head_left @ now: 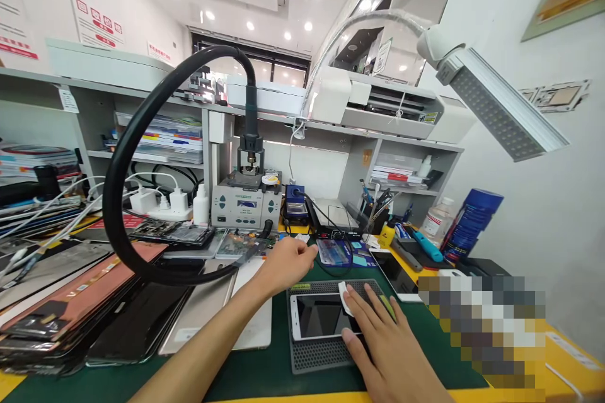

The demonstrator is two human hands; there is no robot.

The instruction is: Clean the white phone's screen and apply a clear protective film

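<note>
A white-framed smartphone [321, 316] with a dark screen lies face up on a grey perforated pad [321, 352]. My right hand [378, 327] spans the phone's right end, its fingers stretched and spread, the thumb near the lower edge. Beneath the index finger a small white wipe [344, 296] is pressed against the phone and pad. My left hand [293, 258] is raised beyond the phone's upper left corner, fingers curled closed. Whatever they may hold is hidden from this view.
Stacked screens [137, 321] and a silver tablet panel [198, 308] lie left on the green mat [265, 378]. A thick black hose [113, 170] arches from the hot-air station [243, 204]. A white tablet [394, 274] sits right. An LED lamp [505, 101] hangs above.
</note>
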